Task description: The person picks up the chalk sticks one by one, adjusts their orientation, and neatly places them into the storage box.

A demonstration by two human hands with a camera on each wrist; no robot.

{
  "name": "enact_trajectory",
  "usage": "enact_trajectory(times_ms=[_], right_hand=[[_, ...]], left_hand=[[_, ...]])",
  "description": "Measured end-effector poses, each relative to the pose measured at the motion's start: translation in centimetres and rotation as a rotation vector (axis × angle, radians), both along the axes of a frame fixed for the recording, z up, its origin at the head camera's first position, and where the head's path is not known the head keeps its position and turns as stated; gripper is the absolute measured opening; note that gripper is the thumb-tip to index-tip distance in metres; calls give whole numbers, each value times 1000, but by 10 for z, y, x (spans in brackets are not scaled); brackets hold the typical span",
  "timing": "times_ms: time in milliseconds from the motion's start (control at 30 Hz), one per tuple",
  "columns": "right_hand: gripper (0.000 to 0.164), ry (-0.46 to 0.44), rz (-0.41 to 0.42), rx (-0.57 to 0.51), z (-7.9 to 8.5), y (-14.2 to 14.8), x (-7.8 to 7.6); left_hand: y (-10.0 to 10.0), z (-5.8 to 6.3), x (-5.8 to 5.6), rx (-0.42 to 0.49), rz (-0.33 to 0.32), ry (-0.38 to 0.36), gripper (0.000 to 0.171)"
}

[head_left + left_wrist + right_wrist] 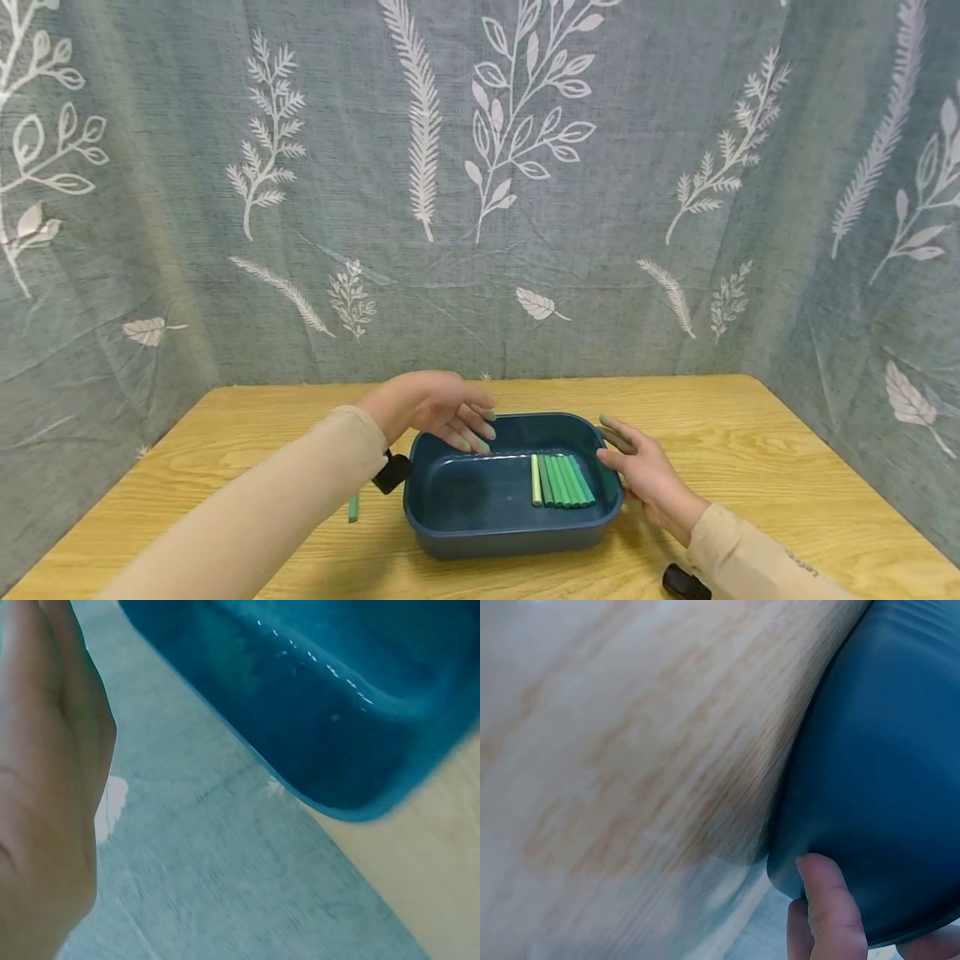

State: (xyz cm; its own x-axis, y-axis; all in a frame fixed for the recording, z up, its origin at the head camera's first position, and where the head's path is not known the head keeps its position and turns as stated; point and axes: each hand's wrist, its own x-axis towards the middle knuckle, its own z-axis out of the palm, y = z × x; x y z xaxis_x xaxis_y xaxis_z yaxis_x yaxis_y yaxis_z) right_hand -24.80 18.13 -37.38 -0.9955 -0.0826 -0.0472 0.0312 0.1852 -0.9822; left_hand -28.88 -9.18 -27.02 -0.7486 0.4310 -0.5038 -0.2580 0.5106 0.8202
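Observation:
A dark blue plastic basin [510, 546] sits on the table. Several green chalk sticks [564, 482] lie side by side in its right half, with a pale yellow-green chalk stick [536, 481] at their left end. My right hand [645, 471] grips the basin's right side: the thumb lies over the rim, and in the right wrist view fingers [831, 907] touch the outer wall. Over the back left of the basin hangs my left hand [442, 408], fingers extended and holding nothing. Green dust colours the fingertips.
One more green chalk stick [353, 508] lies on the wooden table [750, 467], left of the basin and partly hidden by the left forearm. A grey-green curtain [465, 308] with white leaf prints hangs behind the table and at both sides.

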Motion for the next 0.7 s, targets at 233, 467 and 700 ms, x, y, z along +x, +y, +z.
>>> enact_trajectory(times_ms=[233,467,700], right_hand=[[55,11,-4,4,4,1,-4],[55,-13,-18,14,3,2,-3],[55,-22,-31,-3,-2,-3,0]], left_hand=[[-34,-6,12,48,11,24,46],[-68,-23,32,133,53,88,48],[-111,-44,50,164,114,111,51]])
